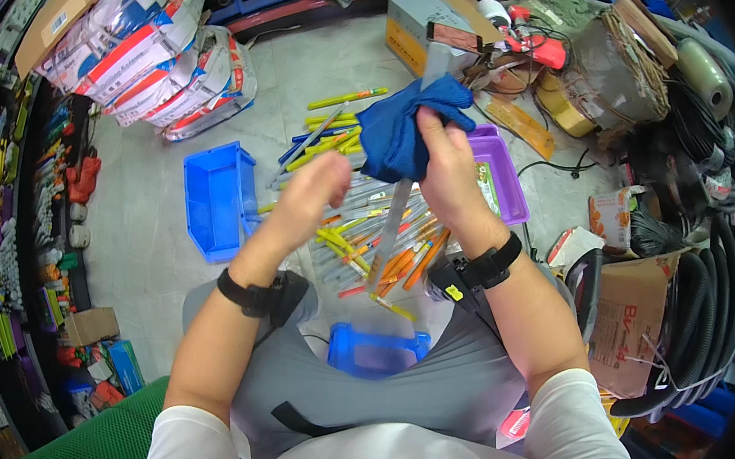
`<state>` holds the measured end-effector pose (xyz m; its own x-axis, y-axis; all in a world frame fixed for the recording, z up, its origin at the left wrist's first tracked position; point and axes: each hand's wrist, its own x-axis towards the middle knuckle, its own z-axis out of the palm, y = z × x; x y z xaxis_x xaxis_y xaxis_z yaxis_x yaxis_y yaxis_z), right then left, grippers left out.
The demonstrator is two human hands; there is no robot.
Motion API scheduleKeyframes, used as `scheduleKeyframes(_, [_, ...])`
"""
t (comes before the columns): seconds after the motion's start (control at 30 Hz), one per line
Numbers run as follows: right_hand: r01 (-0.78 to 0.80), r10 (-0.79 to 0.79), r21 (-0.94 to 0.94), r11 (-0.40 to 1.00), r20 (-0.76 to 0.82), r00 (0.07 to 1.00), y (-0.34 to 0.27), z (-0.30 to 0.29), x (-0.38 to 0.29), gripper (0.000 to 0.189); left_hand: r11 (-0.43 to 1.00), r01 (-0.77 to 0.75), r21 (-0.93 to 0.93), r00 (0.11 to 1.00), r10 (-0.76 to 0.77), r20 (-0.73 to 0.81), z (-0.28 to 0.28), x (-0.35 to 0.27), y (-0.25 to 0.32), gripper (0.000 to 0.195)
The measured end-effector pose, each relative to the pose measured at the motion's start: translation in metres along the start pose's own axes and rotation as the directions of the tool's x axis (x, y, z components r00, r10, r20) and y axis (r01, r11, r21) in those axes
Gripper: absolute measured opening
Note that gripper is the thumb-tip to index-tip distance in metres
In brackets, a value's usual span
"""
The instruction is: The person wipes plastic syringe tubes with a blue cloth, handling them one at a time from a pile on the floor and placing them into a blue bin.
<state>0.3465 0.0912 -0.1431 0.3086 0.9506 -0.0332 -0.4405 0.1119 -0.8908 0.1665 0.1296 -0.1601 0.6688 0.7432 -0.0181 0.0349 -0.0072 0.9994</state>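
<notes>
My right hand [444, 159] holds a dark blue cloth [397, 132] wrapped around a long, translucent flat strip or tube [389, 232], which slants down to the left and also shows above the cloth. My left hand [319, 191] is beside the cloth's left side, blurred, its fingers partly curled, with nothing seen in it. Beneath both hands, a pile of long thin packs, some clear, some with orange contents [405, 262] and others yellow [346, 249], lies on the tiled floor. What the packs contain cannot be told.
An empty-looking blue bin [213, 213] stands left of the pile, a purple tray [511, 179] right of it, and a blue bin [378, 351] between my legs. Stacked sacks [138, 65] rise at the upper left. Coiled black corrugated hose [698, 328] and cartons crowd the right.
</notes>
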Motion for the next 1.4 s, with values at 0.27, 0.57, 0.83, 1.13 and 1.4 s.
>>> scheduleKeyframes(0.27, [0.111, -0.080, 0.173, 0.979, -0.179, 0.981, -0.022, -0.032, 0.026, 0.026, 0.953, 0.285, 0.098, 0.928, -0.301, 0.219, 0.065, -0.014, -0.019, 0.033])
scheduleKeyframes(0.57, [0.015, -0.057, -0.315, 0.949, -0.126, 0.990, 0.005, 0.007, -0.010, 0.034, 0.752, 0.507, -0.422, 0.858, -0.394, 0.328, 0.083, -0.009, -0.004, 0.028])
scheduleKeyframes(0.83, [0.075, -0.076, -0.016, 0.997, -0.077, 0.994, -0.014, 0.003, 0.006, 0.030, 0.759, 0.478, -0.442, 0.864, -0.317, 0.391, 0.072, -0.020, -0.019, 0.032])
scheduleKeyframes(1.13, [0.013, 0.041, -0.301, 0.953, 0.173, 0.984, 0.016, 0.032, -0.015, 0.030, 0.848, 0.317, -0.424, 0.944, -0.238, 0.229, 0.053, -0.029, -0.014, 0.036])
scheduleKeyframes(1.4, [0.022, -0.024, 0.067, 0.998, 0.038, 0.999, -0.014, 0.014, 0.012, 0.030, 0.679, 0.438, -0.589, 0.879, -0.185, 0.440, 0.064, -0.030, -0.014, 0.034])
